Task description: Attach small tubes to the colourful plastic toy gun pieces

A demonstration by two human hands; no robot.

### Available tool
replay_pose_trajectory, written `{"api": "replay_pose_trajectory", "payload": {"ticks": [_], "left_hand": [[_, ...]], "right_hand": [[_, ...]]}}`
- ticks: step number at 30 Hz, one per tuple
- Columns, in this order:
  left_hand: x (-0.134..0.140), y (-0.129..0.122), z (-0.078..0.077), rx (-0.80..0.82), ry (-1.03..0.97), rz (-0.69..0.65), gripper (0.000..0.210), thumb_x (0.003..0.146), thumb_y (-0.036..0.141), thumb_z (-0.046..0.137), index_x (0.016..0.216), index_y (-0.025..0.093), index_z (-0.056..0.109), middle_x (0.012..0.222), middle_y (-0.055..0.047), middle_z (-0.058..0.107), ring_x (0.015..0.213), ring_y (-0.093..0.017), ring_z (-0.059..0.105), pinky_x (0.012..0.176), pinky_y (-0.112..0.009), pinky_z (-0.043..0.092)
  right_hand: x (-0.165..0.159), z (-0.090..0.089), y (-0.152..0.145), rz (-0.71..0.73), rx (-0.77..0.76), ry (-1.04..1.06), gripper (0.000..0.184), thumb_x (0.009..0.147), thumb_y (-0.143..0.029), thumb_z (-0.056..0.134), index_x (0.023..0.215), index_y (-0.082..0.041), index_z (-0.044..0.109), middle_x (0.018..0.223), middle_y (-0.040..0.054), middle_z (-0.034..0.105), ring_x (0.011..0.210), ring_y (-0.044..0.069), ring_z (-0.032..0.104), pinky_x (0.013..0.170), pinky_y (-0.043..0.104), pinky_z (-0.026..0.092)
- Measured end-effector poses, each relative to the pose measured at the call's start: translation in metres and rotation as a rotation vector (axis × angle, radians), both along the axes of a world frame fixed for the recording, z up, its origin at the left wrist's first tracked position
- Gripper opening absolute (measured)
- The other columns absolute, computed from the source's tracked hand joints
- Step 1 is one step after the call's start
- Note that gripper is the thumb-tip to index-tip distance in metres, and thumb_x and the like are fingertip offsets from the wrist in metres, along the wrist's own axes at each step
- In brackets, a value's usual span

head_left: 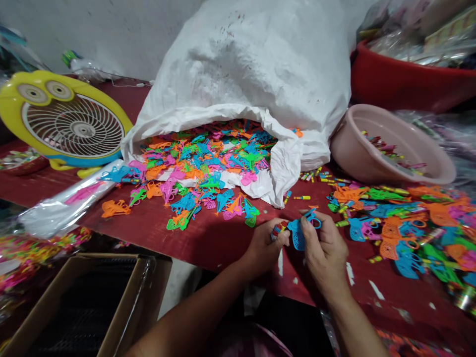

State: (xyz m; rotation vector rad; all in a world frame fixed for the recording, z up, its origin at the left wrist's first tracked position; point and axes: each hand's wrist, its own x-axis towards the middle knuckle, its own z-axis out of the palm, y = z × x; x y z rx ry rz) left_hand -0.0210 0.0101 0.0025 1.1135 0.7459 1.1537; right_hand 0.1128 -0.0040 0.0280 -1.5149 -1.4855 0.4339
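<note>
Two hands meet over the red table [223,238]: the right hand [325,248] pinches one blue toy [297,234], and the left hand [265,245] grips one small striped stick [278,229].

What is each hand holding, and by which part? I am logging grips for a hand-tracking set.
The right hand pinches a blue plastic toy piece near its ringed top end. The left hand holds a small multicoloured stick between its fingers.

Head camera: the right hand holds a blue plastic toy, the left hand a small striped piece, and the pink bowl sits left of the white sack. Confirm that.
Wrong on one point: in the head view the pink bowl sits right of the white sack, not left. The right hand does hold the blue plastic toy, the left hand the small striped piece.
</note>
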Motion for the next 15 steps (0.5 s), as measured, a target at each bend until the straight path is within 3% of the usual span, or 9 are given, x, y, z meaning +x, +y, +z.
{"api": "replay_pose_trajectory", "payload": {"ticks": [9, 15], "left_hand": [[-0.0008, -0.0018, -0.0022, 0.078, 0.026, 0.025, 0.023, 0.089, 0.03, 0.052, 0.071, 0.016, 0.054, 0.067, 0.0, 0.048, 0.062, -0.012, 0.041, 0.061, -0.024, 0.034], [-0.0009, -0.0017, -0.0045, 0.206, 0.163, 0.022, 0.019, 0.09, 0.026, 0.048, 0.074, 0.017, 0.054, 0.068, -0.001, 0.05, 0.063, -0.013, 0.044, 0.063, -0.026, 0.034]], "right_hand": [[-0.0036, 0.0088, 0.004, 0.043, 0.069, -0.201, 0.018, 0.094, -0.035, 0.051, 0.103, -0.021, 0.059, 0.071, -0.0016, 0.056, 0.058, 0.012, 0.05, 0.056, 0.024, 0.039], [0.0012, 0.0104, 0.0071, 0.063, 0.085, -0.204, 0.02, 0.094, -0.033, 0.05, 0.108, -0.021, 0.059, 0.082, 0.0013, 0.062, 0.066, 0.014, 0.056, 0.061, 0.026, 0.042]]}}
